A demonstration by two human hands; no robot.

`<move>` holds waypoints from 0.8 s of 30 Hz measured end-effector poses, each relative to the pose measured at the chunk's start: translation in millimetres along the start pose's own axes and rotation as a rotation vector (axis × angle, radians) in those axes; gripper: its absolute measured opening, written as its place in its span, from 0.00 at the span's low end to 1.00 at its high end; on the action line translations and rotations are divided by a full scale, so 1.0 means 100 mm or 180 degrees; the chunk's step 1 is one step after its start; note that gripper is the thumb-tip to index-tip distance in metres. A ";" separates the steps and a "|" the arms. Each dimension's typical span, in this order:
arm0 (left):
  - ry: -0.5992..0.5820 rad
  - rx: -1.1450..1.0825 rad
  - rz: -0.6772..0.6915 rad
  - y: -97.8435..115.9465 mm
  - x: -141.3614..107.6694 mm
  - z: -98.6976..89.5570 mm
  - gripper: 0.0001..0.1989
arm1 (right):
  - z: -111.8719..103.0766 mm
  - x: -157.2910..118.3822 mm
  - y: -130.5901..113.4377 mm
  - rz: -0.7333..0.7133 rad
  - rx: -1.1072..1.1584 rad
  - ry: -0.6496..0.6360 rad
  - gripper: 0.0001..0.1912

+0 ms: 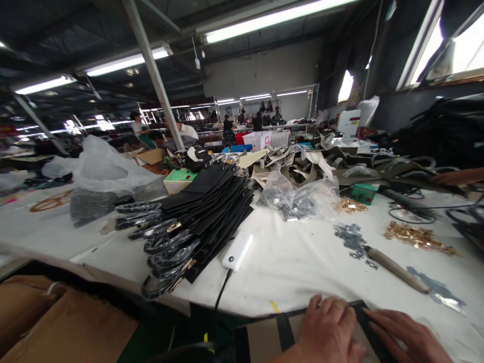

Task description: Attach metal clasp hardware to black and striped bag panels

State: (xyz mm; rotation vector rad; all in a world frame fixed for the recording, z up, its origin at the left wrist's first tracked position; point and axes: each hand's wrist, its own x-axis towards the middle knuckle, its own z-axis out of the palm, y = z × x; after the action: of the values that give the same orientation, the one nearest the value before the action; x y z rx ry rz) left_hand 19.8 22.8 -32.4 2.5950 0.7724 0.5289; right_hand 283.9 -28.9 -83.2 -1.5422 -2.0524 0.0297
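At the table's front edge lies a flat beige panel with black borders and a black strip across it. My left hand rests on it with fingers curled down; whatever may be under the fingertips is hidden. Along the panel's right border, my right hand lies with its fingers stretched out, touching the dark edge. To the right of the panel, a tool with a thick tan handle lies on the table. Grey metal plates are scattered beside its tip.
A stack of black panels with wrapped handles overhangs the front edge on the left. A white power bank trails a cable. Brass-coloured parts, a green box, plastic bags and a pole stand beyond. Another person's arm reaches in right.
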 end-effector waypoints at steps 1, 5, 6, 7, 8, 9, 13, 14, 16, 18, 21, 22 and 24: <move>0.0030 -0.0058 -0.0037 0.02 0.00 -0.01 0.29 | -0.06 0.03 -0.07 0.0148 0.0084 0.0089 0.14; 0.0146 -0.0120 -0.0285 0.09 0.02 -0.07 0.26 | -0.35 0.24 -0.34 0.0724 0.0376 0.0237 0.14; 0.0127 -0.0118 -0.0305 0.09 0.04 -0.08 0.26 | -0.41 0.31 -0.35 0.0830 0.0362 0.0211 0.14; 0.0091 -0.0116 -0.0294 0.07 0.06 -0.09 0.25 | -0.46 0.37 -0.33 0.0906 0.0291 0.0235 0.14; 0.0055 -0.0105 -0.0262 0.05 0.08 -0.09 0.25 | -0.51 0.43 -0.28 0.0973 0.0188 0.0270 0.13; 0.0026 -0.0095 -0.0228 0.03 0.10 -0.09 0.25 | -0.54 0.48 -0.21 0.1037 0.0044 0.0310 0.13; 0.0014 -0.0040 -0.0126 -0.03 0.15 -0.09 0.24 | -0.66 0.65 0.16 0.1418 -0.0631 0.0378 0.13; 0.0024 -0.0030 -0.0110 -0.03 0.16 -0.09 0.24 | -0.67 0.70 0.25 0.1525 -0.0751 0.0365 0.13; 0.0038 -0.0017 -0.0088 -0.04 0.16 -0.09 0.24 | -0.67 0.81 0.40 0.1704 -0.0906 0.0303 0.13; 0.0037 -0.0011 -0.0073 -0.05 0.16 -0.09 0.24 | -0.63 0.93 0.51 0.1828 -0.1018 0.0135 0.15; 0.0031 -0.0011 -0.0053 -0.05 0.17 -0.08 0.24 | -0.55 1.10 0.60 0.1961 -0.1125 -0.0187 0.19; 0.0034 -0.0005 -0.0048 -0.05 0.17 -0.08 0.24 | -0.53 1.14 0.61 0.2004 -0.1150 -0.0274 0.19; 0.0055 0.0028 -0.0046 -0.04 0.16 -0.08 0.24 | -0.52 1.21 0.63 0.2087 -0.1183 -0.0396 0.19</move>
State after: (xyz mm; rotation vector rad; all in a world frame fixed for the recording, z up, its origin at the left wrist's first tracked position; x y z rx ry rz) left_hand 27.2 37.4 -23.1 2.5942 0.8004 0.5456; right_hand 341.7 83.8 -9.9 -2.4436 -1.6073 -0.0090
